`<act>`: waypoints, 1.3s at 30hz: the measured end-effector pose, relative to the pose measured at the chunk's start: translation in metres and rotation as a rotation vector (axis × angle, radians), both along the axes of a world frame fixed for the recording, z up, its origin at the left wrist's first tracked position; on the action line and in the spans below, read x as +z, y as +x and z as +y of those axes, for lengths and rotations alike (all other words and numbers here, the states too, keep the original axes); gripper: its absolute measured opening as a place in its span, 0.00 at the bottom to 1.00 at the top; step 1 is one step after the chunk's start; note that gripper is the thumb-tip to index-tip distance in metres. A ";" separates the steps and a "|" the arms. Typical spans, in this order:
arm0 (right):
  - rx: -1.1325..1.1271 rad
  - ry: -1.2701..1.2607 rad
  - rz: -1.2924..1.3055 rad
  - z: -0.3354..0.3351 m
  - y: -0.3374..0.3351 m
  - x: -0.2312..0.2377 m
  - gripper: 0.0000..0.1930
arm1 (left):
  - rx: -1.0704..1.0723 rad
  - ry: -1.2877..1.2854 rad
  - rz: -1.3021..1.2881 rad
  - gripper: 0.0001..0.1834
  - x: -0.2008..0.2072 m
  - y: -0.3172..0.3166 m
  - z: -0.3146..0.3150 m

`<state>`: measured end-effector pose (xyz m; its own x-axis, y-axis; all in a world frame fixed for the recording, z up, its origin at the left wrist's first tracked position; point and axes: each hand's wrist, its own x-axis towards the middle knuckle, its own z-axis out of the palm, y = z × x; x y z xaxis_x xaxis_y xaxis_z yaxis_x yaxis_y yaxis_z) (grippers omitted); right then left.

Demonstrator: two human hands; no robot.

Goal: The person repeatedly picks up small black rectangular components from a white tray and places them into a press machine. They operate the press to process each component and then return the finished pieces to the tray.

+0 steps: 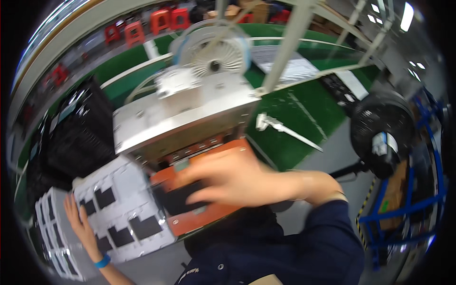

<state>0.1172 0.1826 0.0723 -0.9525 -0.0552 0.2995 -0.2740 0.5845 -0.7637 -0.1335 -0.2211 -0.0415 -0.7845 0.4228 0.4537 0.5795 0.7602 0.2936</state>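
My left hand (pixel 81 222) rests at the left edge of a white tray (pixel 124 178), fingers stretched and apart. Several flat black pieces with a notched outline, such as this black piece (pixel 145 227), lie in the tray's recesses. Over the orange base plate (pixel 202 218) of a metal press fixture (pixel 190 124) is my right hand (pixel 228 178), blurred, with thumb and fingers apart. A dark flat piece (pixel 176 198) on the plate lies just below its fingertips; whether they touch it I cannot tell.
More white trays (pixel 53 213) stand at far left, below black crates (pixel 80 128). White calipers (pixel 289 130) lie on the green mat (pixel 304 111). A clear-bladed fan (pixel 213 54) stands behind the fixture, and a black fan (pixel 382 123) is at right by a blue rack (pixel 403 213).
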 end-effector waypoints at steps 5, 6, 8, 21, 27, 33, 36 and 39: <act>-0.431 -0.152 -0.370 0.052 0.066 -0.031 0.12 | -0.443 0.048 0.116 0.21 0.062 0.076 0.113; -0.422 -0.126 -0.318 0.048 0.063 -0.036 0.12 | -0.552 0.031 0.110 0.23 0.072 0.089 0.125; -0.439 -0.005 -0.184 0.036 0.056 -0.048 0.11 | -0.791 -0.079 0.148 0.27 0.072 0.108 0.152; -0.224 0.513 0.150 0.019 0.024 -0.072 0.16 | -1.175 -0.253 -0.074 0.35 0.039 0.152 0.218; -0.247 0.634 0.137 0.014 0.023 -0.070 0.19 | -1.167 -0.290 -0.059 0.36 0.040 0.153 0.217; -0.320 0.560 0.167 0.017 0.019 -0.072 0.17 | -1.148 -0.295 -0.047 0.36 0.040 0.154 0.216; -0.224 0.576 0.172 0.019 0.019 -0.074 0.18 | -1.152 -0.283 -0.045 0.36 0.040 0.153 0.217; -0.207 0.571 0.175 0.021 0.017 -0.073 0.18 | -1.154 -0.278 -0.046 0.36 0.041 0.153 0.218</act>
